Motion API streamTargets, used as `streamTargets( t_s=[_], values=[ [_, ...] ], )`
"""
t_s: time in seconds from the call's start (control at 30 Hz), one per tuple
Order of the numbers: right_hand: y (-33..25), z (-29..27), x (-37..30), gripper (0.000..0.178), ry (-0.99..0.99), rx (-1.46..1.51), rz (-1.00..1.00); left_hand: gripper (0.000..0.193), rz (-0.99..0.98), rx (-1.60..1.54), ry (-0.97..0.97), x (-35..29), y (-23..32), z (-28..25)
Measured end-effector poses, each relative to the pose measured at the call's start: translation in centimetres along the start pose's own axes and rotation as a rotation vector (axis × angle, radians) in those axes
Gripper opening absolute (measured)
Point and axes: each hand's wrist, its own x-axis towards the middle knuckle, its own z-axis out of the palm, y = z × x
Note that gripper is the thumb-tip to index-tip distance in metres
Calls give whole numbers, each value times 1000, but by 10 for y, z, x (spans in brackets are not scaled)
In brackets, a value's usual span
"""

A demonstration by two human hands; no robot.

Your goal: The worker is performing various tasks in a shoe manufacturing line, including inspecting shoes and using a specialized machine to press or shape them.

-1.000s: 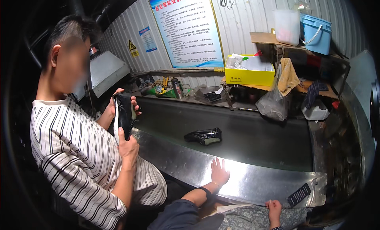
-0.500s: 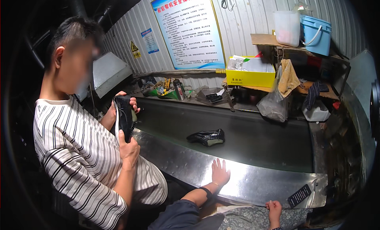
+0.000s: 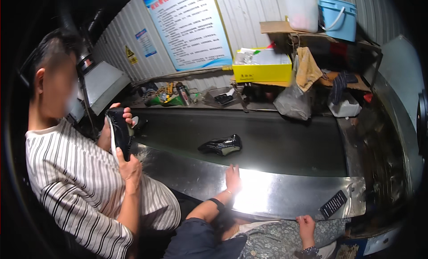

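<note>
Our left grip (image 3: 232,182), outstretched and empty, is nearer the shoe (image 3: 221,146), just beyond it on the belt (image 3: 287,145), long axis left-right; we can't discern whether our right grip (image 3: 306,228) is closed.

Near, one left hand (image 3: 232,182) and one right hand (image 3: 306,228) are counted; at mid-belt (image 3: 290,143), one black shoe (image 3: 220,145); left, another shoe (image 3: 120,133), held by one co-worker (image 3: 80,165); far, three wall signs (image 3: 189,32) and one yellow box (image 3: 262,73); far right, two tubs (image 3: 337,20)
</note>
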Motion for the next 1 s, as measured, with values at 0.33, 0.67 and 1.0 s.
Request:
streamTargets(
  t_s=[0.33, 0.67, 1.0],
  values=[
    [-17, -24, -34, 14, -7, -617, -573, 75, -386, 426, 37, 151, -98, -61],
    [-21, -14, -18, 11, 65, -669, -548, 80, -181, -78, -173, 141, -42, -23],
    [-56, -33, 40, 63, 328, -1201, -406, 26, -522, -1235, -614, 113, 54, -30]
  ],
)
